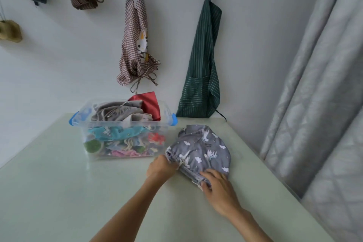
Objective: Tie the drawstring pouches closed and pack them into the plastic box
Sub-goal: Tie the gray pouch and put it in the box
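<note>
Grey print pouch (pixel 202 149) flat near the bench's (pixel 59 192) right edge, mouth gathered but not yet knotted. Left hand (pixel 160 168) pinching the gathered mouth, right hand (pixel 218 186) gripping the hem's near end. Plastic box (pixel 123 129) just beside, at the far edge, heaped past the rim. Probably the last one: tie, then pack.

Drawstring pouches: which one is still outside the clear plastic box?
The grey pouch with white clouds and animals, lying on the table right of the box, both hands gripping its gathered edge. The others sit inside.
</note>
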Demonstrator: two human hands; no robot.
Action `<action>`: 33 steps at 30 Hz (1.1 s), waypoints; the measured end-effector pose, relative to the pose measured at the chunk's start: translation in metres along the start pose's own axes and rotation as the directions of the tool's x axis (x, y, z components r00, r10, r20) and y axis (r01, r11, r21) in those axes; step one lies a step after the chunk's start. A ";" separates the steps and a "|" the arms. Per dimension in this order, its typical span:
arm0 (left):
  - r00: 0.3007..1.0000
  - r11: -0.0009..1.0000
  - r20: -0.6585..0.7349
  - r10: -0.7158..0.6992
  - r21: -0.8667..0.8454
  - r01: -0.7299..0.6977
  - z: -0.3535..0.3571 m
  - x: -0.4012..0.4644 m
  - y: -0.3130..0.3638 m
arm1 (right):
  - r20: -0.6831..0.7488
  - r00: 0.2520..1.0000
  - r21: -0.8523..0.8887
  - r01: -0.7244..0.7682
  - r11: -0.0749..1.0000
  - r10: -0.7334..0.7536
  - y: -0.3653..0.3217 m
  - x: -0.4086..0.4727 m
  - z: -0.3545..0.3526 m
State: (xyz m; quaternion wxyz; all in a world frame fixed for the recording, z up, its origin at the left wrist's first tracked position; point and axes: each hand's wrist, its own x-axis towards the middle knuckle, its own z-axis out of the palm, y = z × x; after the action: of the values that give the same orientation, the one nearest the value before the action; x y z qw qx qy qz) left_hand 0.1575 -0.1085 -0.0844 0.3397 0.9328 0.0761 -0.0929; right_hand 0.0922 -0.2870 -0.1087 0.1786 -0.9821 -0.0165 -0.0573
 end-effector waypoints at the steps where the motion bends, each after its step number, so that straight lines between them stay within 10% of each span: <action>1: 0.999 1.000 -0.034 -0.011 -0.015 0.010 0.005 0.000 0.002 | -0.036 0.999 0.022 -0.002 1.000 0.002 0.002 -0.002 -0.001; 8: 0.995 0.996 -0.066 0.081 -0.030 -0.083 0.008 -0.014 0.018 | -0.034 0.999 0.258 0.000 0.966 0.009 0.003 -0.004 -0.015; 16: 0.994 0.873 0.017 0.105 -0.480 -0.084 -0.024 -0.055 -0.026 | -0.252 0.941 0.351 -0.127 0.928 0.225 0.011 -0.045 -0.036; 19: 0.998 0.927 0.043 0.052 -0.375 -0.032 -0.029 -0.074 -0.053 | -0.199 0.932 0.401 -0.205 0.893 0.303 0.003 -0.064 -0.027; 25: 0.904 0.964 -0.356 0.236 -0.031 -0.264 -0.033 -0.103 -0.052 | -0.299 0.902 0.404 -0.177 0.897 0.313 -0.019 -0.088 -0.017; 33: 0.941 0.855 -0.177 0.290 0.490 -0.171 -0.007 -0.087 -0.028 | -0.255 0.955 -0.107 -0.185 0.977 0.153 -0.043 -0.098 -0.001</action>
State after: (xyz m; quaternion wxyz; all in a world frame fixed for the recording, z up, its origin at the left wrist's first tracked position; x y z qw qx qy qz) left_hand 0.0685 -0.0895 -0.0766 0.1013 0.9934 -0.0204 0.0488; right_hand -0.0079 -0.2485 -0.1049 0.1196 -0.9747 0.0938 -0.1637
